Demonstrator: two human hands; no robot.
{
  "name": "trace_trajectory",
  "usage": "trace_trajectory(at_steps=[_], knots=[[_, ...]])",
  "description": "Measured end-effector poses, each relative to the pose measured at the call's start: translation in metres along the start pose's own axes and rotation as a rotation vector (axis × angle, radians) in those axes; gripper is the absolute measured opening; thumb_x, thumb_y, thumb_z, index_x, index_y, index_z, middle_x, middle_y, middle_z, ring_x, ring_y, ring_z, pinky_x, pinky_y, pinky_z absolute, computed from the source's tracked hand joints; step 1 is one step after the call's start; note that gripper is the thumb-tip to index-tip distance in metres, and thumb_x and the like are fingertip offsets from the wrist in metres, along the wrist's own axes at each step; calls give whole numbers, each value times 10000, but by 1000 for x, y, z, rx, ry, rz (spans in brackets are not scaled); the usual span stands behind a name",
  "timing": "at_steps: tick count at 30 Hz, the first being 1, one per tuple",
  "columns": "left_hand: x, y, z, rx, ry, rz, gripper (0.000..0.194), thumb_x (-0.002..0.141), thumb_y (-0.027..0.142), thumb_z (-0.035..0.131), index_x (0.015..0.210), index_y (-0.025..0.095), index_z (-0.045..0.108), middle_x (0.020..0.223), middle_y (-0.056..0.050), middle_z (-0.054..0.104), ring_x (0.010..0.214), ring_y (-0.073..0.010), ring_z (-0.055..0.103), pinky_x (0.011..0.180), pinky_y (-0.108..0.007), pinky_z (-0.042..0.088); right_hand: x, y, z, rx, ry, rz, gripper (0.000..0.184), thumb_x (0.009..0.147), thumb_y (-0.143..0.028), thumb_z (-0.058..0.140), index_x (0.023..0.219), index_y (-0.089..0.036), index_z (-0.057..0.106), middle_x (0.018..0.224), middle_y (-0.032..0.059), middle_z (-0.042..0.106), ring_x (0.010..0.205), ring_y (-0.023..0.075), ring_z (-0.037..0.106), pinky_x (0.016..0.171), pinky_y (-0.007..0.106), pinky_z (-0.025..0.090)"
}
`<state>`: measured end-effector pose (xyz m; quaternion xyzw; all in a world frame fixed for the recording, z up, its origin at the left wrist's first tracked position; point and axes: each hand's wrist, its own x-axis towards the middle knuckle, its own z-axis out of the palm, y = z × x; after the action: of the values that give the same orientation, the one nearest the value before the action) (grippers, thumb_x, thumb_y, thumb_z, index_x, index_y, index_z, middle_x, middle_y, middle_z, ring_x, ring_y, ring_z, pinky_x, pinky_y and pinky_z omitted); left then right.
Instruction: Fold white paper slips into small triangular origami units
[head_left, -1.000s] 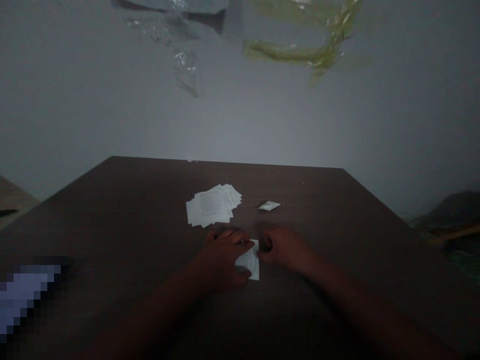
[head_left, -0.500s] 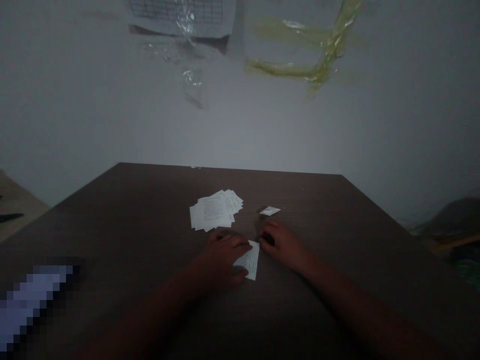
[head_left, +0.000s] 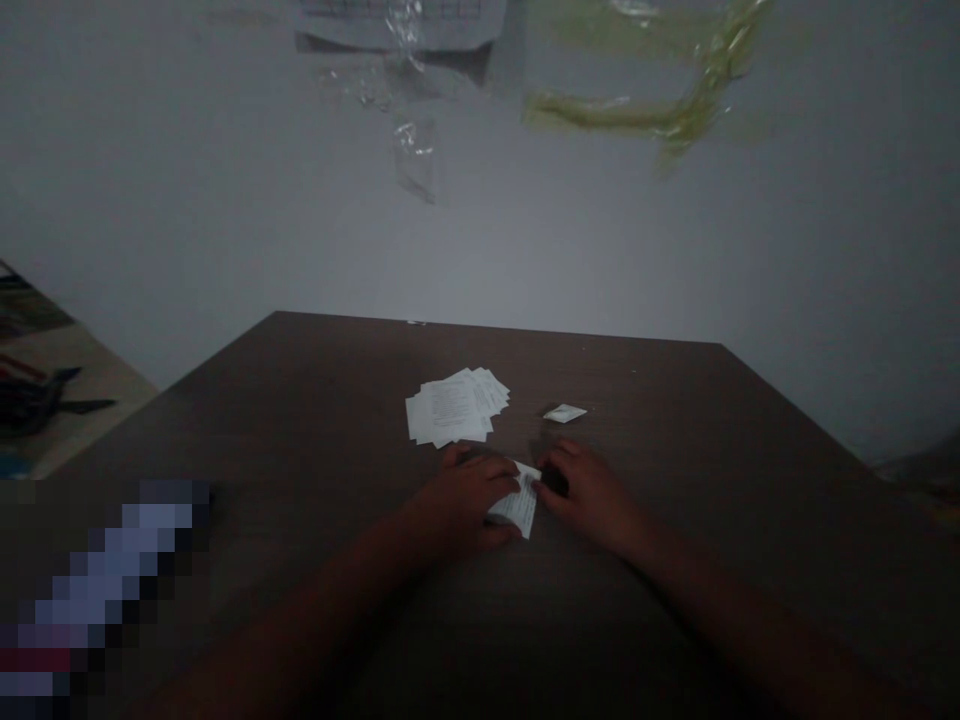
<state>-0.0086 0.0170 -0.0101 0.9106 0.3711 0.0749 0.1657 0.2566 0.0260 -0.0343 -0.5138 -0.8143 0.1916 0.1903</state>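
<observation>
A small white printed paper slip (head_left: 519,503) lies on the dark brown table (head_left: 675,450) in front of me. My left hand (head_left: 465,500) rests on its left part, fingers pressing it down. My right hand (head_left: 589,490) touches the slip's upper right edge with its fingertips. Just beyond my left hand lies a fanned pile of several similar printed slips (head_left: 454,407). A small folded white piece (head_left: 564,412) sits to the right of that pile, beyond my right hand.
A grey wall stands behind the table, with clear and yellowish tape (head_left: 660,110) and a sheet stuck to it. A blurred-out patch (head_left: 97,580) covers the table's near left. Dark items (head_left: 37,400) lie on a surface at far left.
The view has shifted, so everything sits further right. The slip's top edge is now lifted and bent toward me between my two hands; it lay flatter before.
</observation>
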Motion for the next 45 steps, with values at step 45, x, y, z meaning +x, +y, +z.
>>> trace_trajectory(at_steps=[45], knots=[[4, -18, -15, -25, 52, 23, 241, 1036, 79, 673, 1151, 214, 838, 1330, -84, 858, 1296, -279, 795, 1288, -505, 532, -3, -5, -5, 125, -33, -479, 214, 1111, -214, 681, 1292, -218, 795, 1305, 140, 837, 1260, 297, 759, 1146, 520, 615]])
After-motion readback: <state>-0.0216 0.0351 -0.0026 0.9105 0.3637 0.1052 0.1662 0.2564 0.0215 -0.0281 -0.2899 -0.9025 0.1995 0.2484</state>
